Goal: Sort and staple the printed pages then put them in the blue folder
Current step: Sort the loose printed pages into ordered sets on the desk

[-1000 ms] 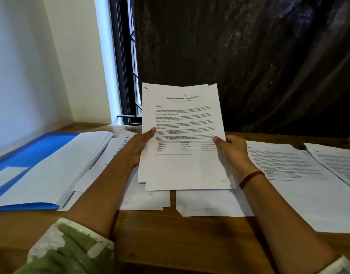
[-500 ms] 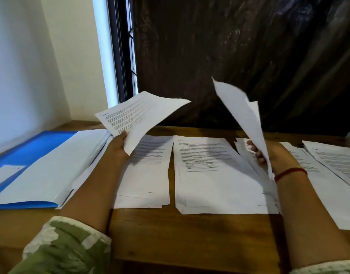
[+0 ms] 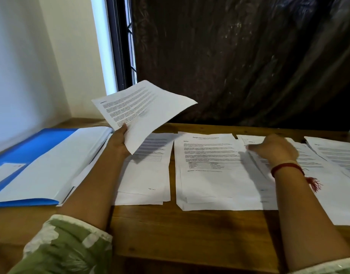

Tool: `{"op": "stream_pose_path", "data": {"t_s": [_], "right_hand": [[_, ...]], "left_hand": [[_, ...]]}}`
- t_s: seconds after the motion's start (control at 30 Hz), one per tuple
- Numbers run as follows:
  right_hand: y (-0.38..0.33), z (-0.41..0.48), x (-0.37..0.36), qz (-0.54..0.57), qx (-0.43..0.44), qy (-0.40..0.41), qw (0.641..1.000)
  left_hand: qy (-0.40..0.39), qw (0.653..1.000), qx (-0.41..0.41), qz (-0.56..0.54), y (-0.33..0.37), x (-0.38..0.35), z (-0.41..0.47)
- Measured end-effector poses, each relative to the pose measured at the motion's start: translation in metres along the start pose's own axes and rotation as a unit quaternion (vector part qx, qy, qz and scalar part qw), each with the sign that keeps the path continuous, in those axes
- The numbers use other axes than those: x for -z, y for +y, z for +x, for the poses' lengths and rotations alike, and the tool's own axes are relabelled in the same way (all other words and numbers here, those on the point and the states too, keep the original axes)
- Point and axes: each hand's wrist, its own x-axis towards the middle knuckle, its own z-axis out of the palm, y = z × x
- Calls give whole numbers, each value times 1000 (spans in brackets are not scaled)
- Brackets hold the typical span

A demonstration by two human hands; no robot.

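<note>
Pinching thin, curling printed page (image 3: 144, 109)

Legible text is scarce from my view.

Centre sheet (image 3: 209, 175): the bold title line at the top reads roughly "Sample Internship Documentation", but the letters are soft and I am not certain. The bold heading below it, at left, reads "Section" plus a mark I cannot resolve. Paragraphs and small table: unreadable.

Sheet left of centre (image 3: 148, 175): the footer starts "Page", with the numbers blurred.

Raised sheet (image 3: 142, 109), held in the left hand (image 3: 118, 142): bold heading and body text both illegible.

Far-right sheet (image 3: 336, 153): lines of print, none readable.

White label (image 3: 6, 171) on the blue folder (image 3: 41, 143): nothing I can read.
</note>
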Motion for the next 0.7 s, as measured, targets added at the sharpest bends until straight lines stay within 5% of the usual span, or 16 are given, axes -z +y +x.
{"op": "stream_pose_path", "data": {"t_s": [0.1,0.2,0.33,0.47,0.63,0.7], "right_hand": [[-8,4,6,268,34,23,962],[-28,-11,8,469,46,-91,877],[-46,-28,4,503,67,-231,830],[-42,-24,-3,491,85,-188,846],[-19,-5,11,552,-25,-167,816],[-4,3,15,522,-65,-157,836]], "left_hand": [[-66,993,-17,97,-3,-1,1],[-119,976,-18,182,-10,-10,-4],[-171,959,8,226,-30,-28,-16],[-202,947,23,249,-50,-38,-24],[-185,944,11,272,-50,-43,-25],[-177,945,7,276,-46,-41,-21]]}}
